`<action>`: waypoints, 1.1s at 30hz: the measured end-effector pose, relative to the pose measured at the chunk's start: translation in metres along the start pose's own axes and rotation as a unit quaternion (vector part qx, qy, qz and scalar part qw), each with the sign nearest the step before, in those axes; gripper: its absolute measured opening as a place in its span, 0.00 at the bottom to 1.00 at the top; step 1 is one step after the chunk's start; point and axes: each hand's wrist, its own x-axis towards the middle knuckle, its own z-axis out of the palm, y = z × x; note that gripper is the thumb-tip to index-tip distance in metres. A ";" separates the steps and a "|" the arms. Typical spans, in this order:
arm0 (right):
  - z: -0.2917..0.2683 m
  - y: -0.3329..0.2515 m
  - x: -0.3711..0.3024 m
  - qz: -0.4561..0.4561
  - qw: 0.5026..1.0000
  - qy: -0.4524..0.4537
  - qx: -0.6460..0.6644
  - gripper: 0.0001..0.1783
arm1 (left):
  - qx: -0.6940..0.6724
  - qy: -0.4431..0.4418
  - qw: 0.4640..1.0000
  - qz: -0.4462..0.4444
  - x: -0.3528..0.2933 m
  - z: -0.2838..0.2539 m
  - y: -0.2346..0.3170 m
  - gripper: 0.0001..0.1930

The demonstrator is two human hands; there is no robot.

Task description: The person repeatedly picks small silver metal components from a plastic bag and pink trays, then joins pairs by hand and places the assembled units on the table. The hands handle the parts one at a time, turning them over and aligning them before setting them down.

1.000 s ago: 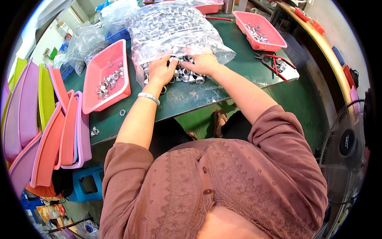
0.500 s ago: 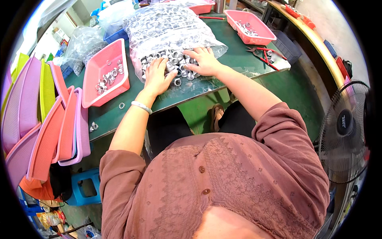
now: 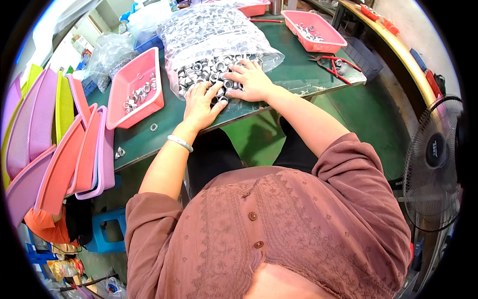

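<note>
1. The rings (image 3: 209, 74) are small, shiny silver metal pieces, short and round with open centres. They lie loose in a heap, so they point every which way; no one direction can be read off them.
2. The heap spills from the mouth of a clear bag (image 3: 214, 35), which lies on the green table (image 3: 298, 74) in front of you. The bag's long axis runs away from you, its open mouth toward you and its full end at the far side.
3. Your left hand (image 3: 201, 104) lies flat, palm down, at the near edge of the heap. Its fingers are spread and released, with the tips touching rings; they grasp nothing that shows.
4. Your right hand (image 3: 251, 79) rests on the heap just beside the left, also palm down with the fingers splayed and loose. Whether any ring is pinched underneath, you cannot tell.
5. A pale bracelet (image 3: 180, 143) sits on your left wrist.
6. Left of the bag stands a pink tray (image 3: 149, 94) with a few rings in it. One ring (image 3: 154, 127) lies on the table near its front corner.
7. A second pink tray (image 3: 328, 42) sits at the far right of the table, also holding some metal pieces, and red-handled pliers (image 3: 333, 65) lie just in front of it.
8. Off the table's left end, pink, purple and yellow trays (image 3: 59, 149) lean stacked on edge.
9. A black fan (image 3: 435, 164) stands to your right, well apart from the table.
</note>
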 end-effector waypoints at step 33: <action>0.015 0.015 -0.015 0.076 0.957 0.188 0.209 0.14 | -0.090 0.188 0.966 -0.155 -0.005 0.011 -0.018 0.13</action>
